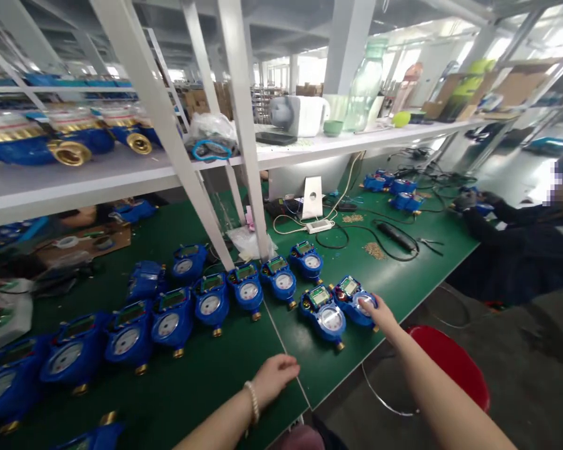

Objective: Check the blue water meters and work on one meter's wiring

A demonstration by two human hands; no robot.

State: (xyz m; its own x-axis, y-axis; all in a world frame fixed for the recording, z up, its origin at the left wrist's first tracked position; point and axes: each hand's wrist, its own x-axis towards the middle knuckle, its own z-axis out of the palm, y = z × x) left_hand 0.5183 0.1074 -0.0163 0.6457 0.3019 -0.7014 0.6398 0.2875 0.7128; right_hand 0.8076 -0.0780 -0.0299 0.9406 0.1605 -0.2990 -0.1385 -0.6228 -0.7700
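Blue water meters with brass fittings lie in a long curved row across the green bench top point(225, 375), dials facing up. My right hand point(378, 312) reaches out to the far right end of that row and rests on the last meter point(356, 300); the fingers curl over its round dial, grasping the housing near the bench's edge. Just beside it on the left lies a second meter point(323, 312), its small display and clear dial uncovered, the two bodies close together or touching. My left hand point(274, 375) lies on the mat near the front edge, fingers loosely curled inward, holding nothing; a bead bracelet point(252, 400) circles the wrist. White shelf posts point(244, 125) rise from the bench behind the row, and the shelf above carries more meters point(70, 140) with brass ends. Below my right forearm stands a red stool point(455, 369). At the far right a co-worker in a dark sleeve point(507, 231) handles another meter, well apart from mine.
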